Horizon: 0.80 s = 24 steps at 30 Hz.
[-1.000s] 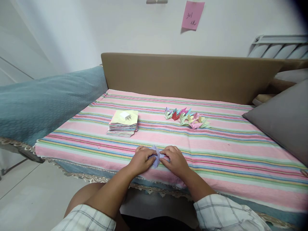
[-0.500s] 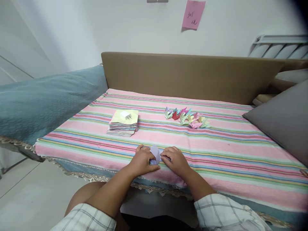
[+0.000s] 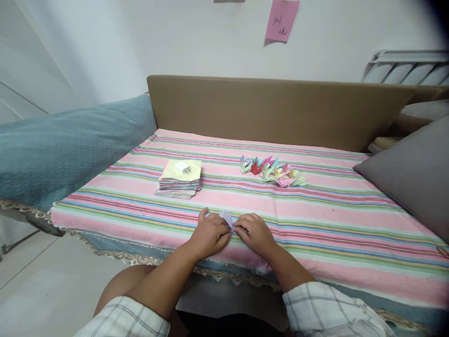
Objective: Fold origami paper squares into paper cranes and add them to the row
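Between my hands, low over the near part of the striped cloth (image 3: pixel 308 222), is a small piece of lavender origami paper (image 3: pixel 227 218), partly folded. My left hand (image 3: pixel 211 236) is closed on its left side, with the thumb and fingers pressing the paper. At its right edge my right hand (image 3: pixel 255 232) pinches the paper between thumb and fingertips. Much of the paper is hidden behind the fingers. Beyond my right hand lies a group of folded paper cranes (image 3: pixel 268 173) in several colours.
A stack of coloured paper sheets (image 3: pixel 178 185) stands left of centre with a white plug adapter (image 3: pixel 183 167) on top. A brown backrest (image 3: pixel 263 110) runs along the far side. At the right leans a grey cushion (image 3: pixel 414 173); a blue-covered armrest (image 3: pixel 77 145) bounds the left.
My left thumb has moved up and in against the paper, and the left fingers have closed more. Less of the lavender paper shows now. My right hand has hardly moved.
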Available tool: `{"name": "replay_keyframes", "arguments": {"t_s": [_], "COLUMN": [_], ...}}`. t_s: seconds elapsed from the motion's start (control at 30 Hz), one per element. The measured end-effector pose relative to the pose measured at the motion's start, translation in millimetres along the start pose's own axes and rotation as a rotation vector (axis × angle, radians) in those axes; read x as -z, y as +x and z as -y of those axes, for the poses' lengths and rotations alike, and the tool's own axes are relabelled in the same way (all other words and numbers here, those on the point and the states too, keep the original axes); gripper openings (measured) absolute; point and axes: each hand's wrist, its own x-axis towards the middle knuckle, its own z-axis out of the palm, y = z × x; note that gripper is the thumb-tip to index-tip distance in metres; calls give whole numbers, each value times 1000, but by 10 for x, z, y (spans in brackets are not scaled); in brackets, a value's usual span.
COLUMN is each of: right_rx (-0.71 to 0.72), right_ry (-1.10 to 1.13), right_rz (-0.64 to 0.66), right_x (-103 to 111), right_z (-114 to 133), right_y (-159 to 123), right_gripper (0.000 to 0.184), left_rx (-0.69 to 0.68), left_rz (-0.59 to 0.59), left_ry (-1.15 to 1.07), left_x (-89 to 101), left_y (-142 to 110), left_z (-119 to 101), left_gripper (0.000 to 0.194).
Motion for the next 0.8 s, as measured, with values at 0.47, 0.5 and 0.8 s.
{"name": "replay_keyframes", "arguments": {"t_s": [0.47,0.5,0.8], "right_rx": [-39,-37,-57], "right_ry": [-83,-88,-69], "right_rz": [6,7,-43], "right_x": [-9,-7,-14], "right_z": [24,26,1], "right_y": [6,7,9], "right_gripper": [25,23,5], "left_rx": [232,232,229], "left_rz": [-47,-49,-103], "left_ry": [-155,-158,-171], "left_x": [-74,-80,-117], "left_y": [59,63,115], "left_z": [139,138,132], "left_gripper": [49,50,67]}}
